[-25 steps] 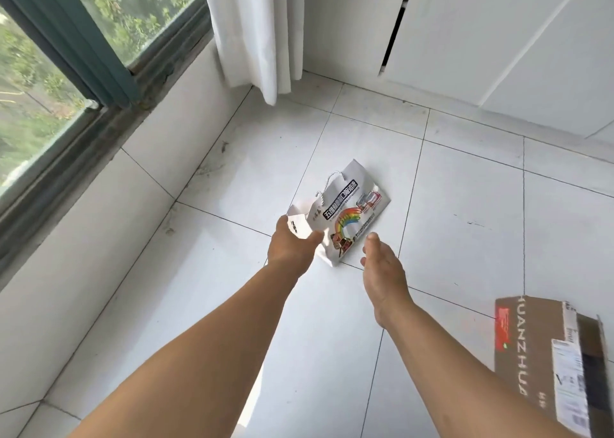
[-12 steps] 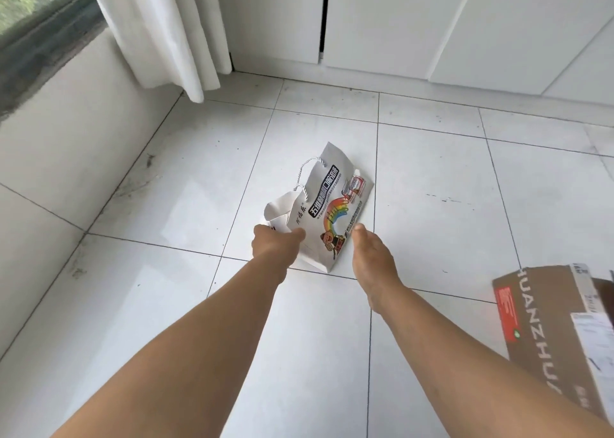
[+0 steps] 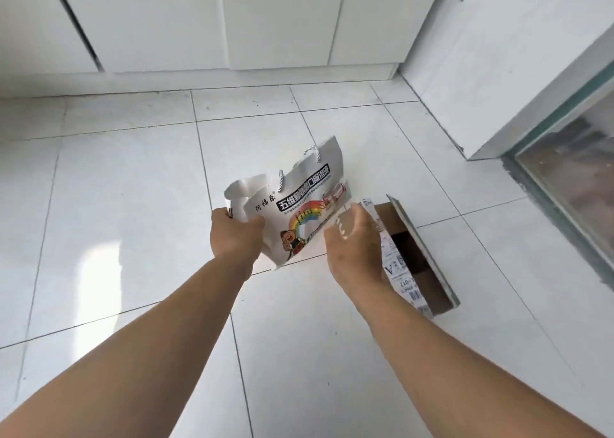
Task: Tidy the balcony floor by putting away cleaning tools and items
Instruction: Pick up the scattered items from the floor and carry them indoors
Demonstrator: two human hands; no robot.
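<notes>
Since a second ago the paper bag is up off the floor and now right beside the cardboard box. Left hand grips its crumpled edge, fingers curled; right hand looks loosely spread against the other side. I'd flatten it first, then slide it in.

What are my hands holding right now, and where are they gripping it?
The left hand grips the white paper gift bag at its crumpled left edge. The right hand is beside the bag's right edge; whether it holds anything cannot be told.
</notes>
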